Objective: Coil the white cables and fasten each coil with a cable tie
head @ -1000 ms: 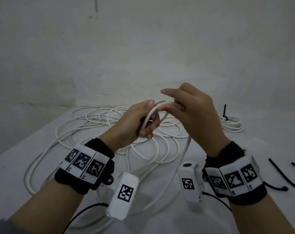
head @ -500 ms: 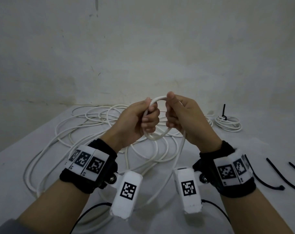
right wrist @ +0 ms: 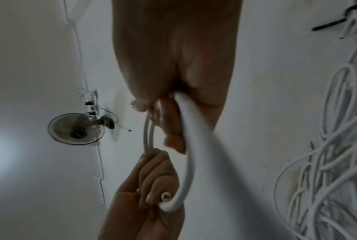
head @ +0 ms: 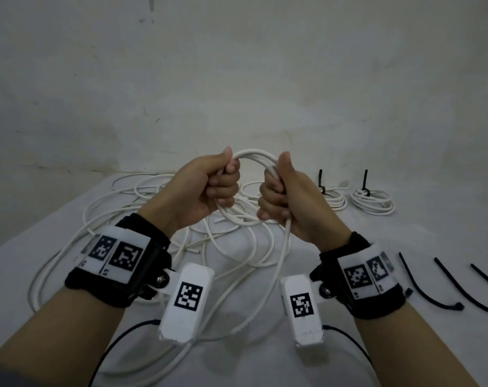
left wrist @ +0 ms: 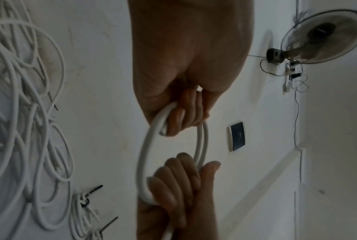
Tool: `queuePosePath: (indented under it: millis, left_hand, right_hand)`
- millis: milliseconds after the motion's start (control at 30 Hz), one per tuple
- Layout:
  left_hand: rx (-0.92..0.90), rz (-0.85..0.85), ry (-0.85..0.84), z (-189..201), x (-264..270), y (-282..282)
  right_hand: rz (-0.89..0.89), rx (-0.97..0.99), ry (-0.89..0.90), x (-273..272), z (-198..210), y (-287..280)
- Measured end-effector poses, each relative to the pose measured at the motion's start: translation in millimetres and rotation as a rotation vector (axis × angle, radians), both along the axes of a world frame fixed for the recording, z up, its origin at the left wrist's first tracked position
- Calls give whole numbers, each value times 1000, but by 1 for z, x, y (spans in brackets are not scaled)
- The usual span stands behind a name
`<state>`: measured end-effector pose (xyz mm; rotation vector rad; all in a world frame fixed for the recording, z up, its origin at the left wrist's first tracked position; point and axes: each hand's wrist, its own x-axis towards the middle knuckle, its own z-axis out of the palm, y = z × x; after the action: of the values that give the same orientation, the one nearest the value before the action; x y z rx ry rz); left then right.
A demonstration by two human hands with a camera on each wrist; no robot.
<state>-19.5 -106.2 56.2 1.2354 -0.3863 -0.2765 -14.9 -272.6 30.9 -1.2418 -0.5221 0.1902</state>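
A small loop of white cable (head: pixel 254 156) arches between my two fists, held up above the table. My left hand (head: pixel 223 185) grips its left side, fingers curled round the strands. My right hand (head: pixel 276 191) grips the right side, thumb up. From the right fist the cable's tail (head: pixel 283 247) drops to the table. The left wrist view shows the loop (left wrist: pixel 144 146) with two strands on one side. In the right wrist view the cut cable end (right wrist: pixel 166 196) pokes out by the left hand's fingers (right wrist: pixel 152 178).
A loose tangle of white cables (head: pixel 142 208) sprawls on the white table (head: pixel 19 275) behind and under my hands. Two tied coils (head: pixel 372 201) (head: pixel 333 198) lie at the back right. Several loose black cable ties (head: pixel 427 289) lie at the right. A wall fan (left wrist: pixel 321 35) hangs on the wall.
My right hand brought the cable round to the left hand and closed into a fist. Both fists now hold a small loop of two turns, slightly higher and further apart.
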Motion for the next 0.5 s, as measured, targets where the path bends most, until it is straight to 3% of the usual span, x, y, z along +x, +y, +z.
queuePosePath:
  millis: [167, 400, 500]
  left_hand:
    - [71, -25, -15, -1, 0, 1]
    - [108, -51, -17, -7, 2, 0]
    - [130, -32, -29, -7, 3, -2]
  right_hand:
    - [-57, 41, 100, -3, 7, -1]
    - [12, -23, 43, 3, 5, -5]
    - [-57, -79, 37, 0, 6, -2]
